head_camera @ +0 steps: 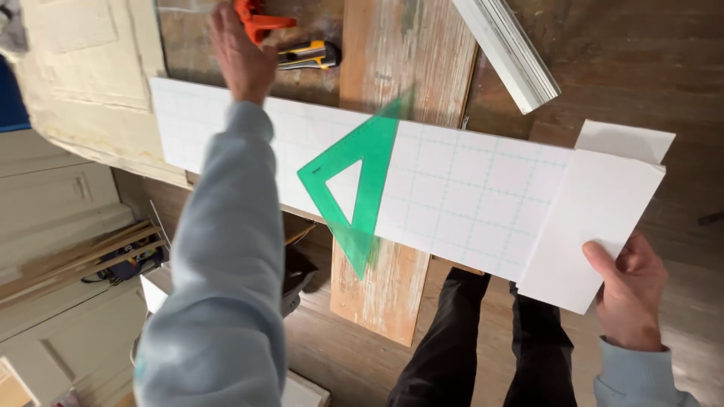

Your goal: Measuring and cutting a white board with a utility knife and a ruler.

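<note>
A long white sheet with a green grid lies across a worn wooden plank. Its right end is folded over, and my right hand grips that folded end at the lower right corner. A green see-through set square rests on the sheet near the middle. My left hand reaches past the sheet's far edge. It touches an orange clamp at the top; whether the fingers close on it is hidden. A yellow and black utility knife lies just right of that hand.
A white moulding strip lies diagonally at the top right. A cream panelled door leans at the left. Wood strips and a cable lie on the floor at lower left. My dark trousers show below the plank.
</note>
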